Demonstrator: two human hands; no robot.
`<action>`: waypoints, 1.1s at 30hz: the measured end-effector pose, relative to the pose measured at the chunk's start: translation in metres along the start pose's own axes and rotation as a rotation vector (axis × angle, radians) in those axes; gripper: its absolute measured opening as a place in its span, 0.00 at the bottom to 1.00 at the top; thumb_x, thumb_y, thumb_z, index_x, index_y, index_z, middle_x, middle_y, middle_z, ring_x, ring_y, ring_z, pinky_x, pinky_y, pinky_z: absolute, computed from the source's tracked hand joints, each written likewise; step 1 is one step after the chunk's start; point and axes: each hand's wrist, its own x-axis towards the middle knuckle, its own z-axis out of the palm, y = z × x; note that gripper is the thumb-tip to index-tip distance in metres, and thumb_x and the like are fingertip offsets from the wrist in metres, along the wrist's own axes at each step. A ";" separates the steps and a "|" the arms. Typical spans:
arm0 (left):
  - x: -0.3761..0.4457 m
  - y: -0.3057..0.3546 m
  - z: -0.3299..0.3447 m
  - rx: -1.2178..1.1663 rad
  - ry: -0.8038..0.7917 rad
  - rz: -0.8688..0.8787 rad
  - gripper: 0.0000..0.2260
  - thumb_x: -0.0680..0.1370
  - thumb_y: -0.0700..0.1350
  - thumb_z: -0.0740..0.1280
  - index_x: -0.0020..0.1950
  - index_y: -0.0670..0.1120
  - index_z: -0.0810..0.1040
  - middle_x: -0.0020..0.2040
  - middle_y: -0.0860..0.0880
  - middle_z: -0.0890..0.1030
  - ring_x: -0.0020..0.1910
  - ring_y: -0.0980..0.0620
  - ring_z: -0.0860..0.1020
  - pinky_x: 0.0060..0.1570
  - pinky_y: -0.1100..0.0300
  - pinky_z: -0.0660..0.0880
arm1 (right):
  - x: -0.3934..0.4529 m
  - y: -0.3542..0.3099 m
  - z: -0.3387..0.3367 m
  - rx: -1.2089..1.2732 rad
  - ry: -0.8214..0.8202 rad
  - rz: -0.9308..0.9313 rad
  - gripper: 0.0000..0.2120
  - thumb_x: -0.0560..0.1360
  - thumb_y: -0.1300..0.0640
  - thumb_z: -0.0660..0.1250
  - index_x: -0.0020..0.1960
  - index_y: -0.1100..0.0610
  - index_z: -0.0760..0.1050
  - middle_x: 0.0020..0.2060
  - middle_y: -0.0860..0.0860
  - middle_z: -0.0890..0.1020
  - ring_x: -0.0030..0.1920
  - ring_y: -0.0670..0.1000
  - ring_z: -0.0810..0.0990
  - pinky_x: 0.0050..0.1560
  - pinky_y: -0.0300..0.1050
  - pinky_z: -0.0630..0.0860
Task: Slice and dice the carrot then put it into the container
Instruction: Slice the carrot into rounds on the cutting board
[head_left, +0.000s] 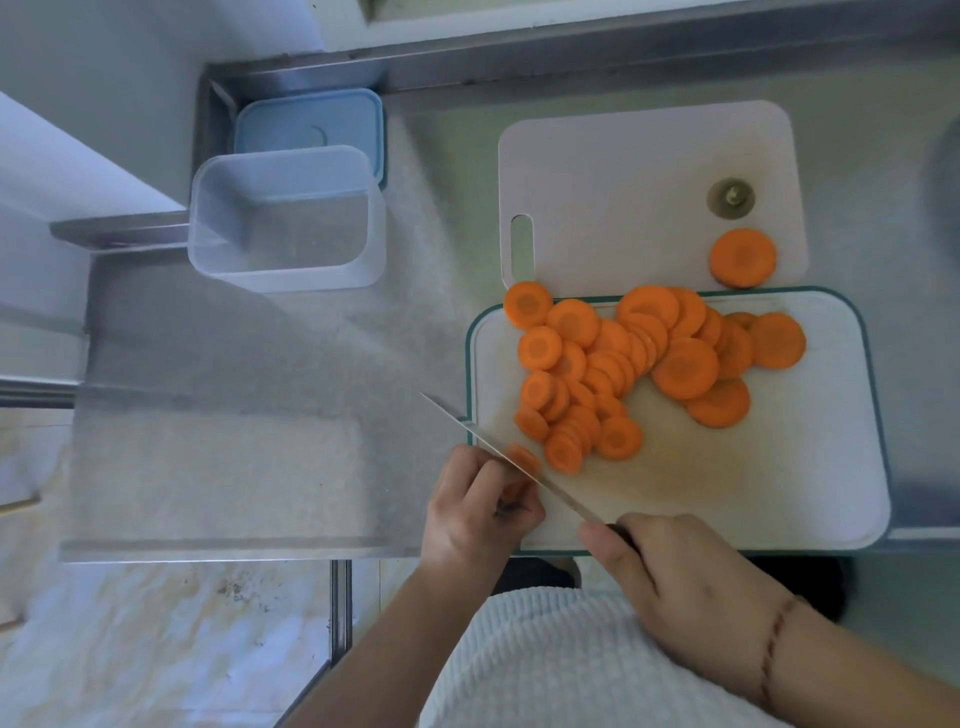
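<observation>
**Carrot slicing nearly done, dicing still to come**

Head view. Carrot rounds (639, 364) lie heaped on the white cutting board (779, 493), roughly thirty, too overlapped for an exact count. One round (528, 305) hangs over the board's far rim and another (743, 258) sits on the second, pale board (644, 171) behind. The left hand (475, 512) has its fingers curled round the last carrot stub (519, 473) at the board's near left corner. The right hand (670, 571) wraps its grip round the handle of one knife (498, 447), whose blade rests across the stub. The step in hand appears to be the final slice. Next, the rounds would need stacking and cutting into cubes. One clear container (285, 218) stands open and holds no carrot, well apart on the steel desk (234, 415), with one blue lid (311, 124) just behind it.
</observation>
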 end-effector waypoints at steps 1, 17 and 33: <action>0.001 0.000 0.000 0.004 0.003 -0.001 0.15 0.67 0.31 0.75 0.45 0.46 0.74 0.36 0.45 0.74 0.29 0.52 0.71 0.30 0.68 0.70 | 0.005 -0.002 0.003 0.000 0.005 -0.005 0.38 0.67 0.22 0.35 0.31 0.51 0.68 0.25 0.48 0.75 0.30 0.46 0.75 0.33 0.38 0.66; -0.005 0.009 -0.003 0.048 0.064 0.033 0.17 0.67 0.31 0.77 0.49 0.46 0.77 0.48 0.52 0.75 0.38 0.51 0.79 0.38 0.62 0.77 | 0.015 -0.015 -0.009 0.182 0.018 -0.062 0.25 0.74 0.35 0.49 0.30 0.53 0.66 0.22 0.48 0.69 0.25 0.47 0.70 0.29 0.39 0.65; -0.006 0.006 -0.003 0.067 0.014 -0.055 0.06 0.70 0.34 0.71 0.36 0.40 0.76 0.37 0.47 0.73 0.33 0.58 0.67 0.37 0.76 0.64 | -0.005 0.002 0.003 0.032 -0.028 0.000 0.32 0.70 0.28 0.41 0.32 0.52 0.68 0.26 0.50 0.76 0.31 0.48 0.75 0.35 0.40 0.69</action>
